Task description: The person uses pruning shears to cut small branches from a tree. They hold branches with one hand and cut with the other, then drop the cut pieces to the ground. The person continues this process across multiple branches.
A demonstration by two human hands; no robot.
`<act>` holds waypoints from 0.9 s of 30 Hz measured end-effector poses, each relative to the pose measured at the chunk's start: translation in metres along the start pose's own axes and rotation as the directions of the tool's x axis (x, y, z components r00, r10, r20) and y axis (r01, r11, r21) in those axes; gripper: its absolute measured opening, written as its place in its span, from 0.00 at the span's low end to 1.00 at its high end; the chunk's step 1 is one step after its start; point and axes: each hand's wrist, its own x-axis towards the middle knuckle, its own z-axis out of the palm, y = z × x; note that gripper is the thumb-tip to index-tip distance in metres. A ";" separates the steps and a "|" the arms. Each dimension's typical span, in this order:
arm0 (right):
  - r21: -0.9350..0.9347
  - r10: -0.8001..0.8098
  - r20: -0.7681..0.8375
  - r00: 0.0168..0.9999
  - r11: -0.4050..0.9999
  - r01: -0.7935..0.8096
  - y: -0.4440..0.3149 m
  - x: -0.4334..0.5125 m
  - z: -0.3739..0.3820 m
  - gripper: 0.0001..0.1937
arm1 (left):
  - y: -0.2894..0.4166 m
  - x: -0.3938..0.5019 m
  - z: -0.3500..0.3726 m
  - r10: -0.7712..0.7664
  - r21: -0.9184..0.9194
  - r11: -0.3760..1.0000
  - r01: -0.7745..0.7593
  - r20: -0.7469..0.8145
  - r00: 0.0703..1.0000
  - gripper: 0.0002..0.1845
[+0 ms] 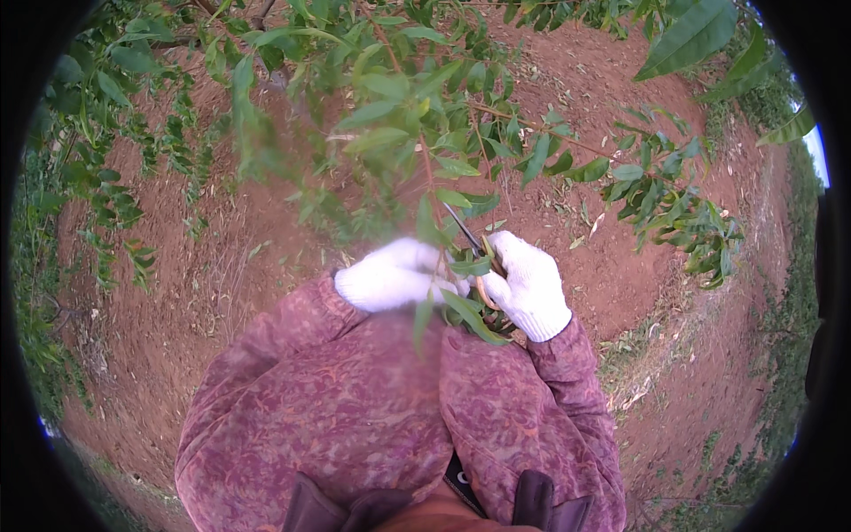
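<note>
My right hand (528, 282), in a white knit glove, is closed around a pair of scissors (464, 227). Their dark metal blades point up and to the left, and an orange-tan handle loop shows below my fingers. Just left of them, my left hand (399, 276), gloved the same way, pinches a leafy shoot (427, 166) near its lower end. Long green leaves (473, 318) hang below and between both hands, in front of my jacket, and partly cover my left fingertips. Whether the blades touch the stem cannot be made out.
A reddish side branch (565, 137) with narrow leaves reaches out to the right. More foliage (133, 60) hangs at upper left, and a large leaf (695, 36) is close at upper right. Reddish-brown soil (611, 286) with scattered dry leaves lies below. Green plants (794, 279) line the right side.
</note>
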 end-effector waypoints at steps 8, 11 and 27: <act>0.039 0.046 0.020 0.999 0.998 -0.046 0.002 -0.004 -0.003 0.14 | -0.005 0.002 -0.008 -0.040 0.012 0.999 0.040 0.027 0.999 0.12; 0.039 0.022 0.022 1.000 0.999 -0.023 0.002 -0.002 -0.002 0.14 | -0.005 0.002 -0.007 -0.044 0.004 0.999 0.044 0.033 0.998 0.12; -0.004 -0.026 -0.026 0.999 1.000 0.026 0.002 0.000 0.003 0.13 | -0.004 0.001 -0.004 -0.008 0.016 1.000 0.007 0.032 0.999 0.14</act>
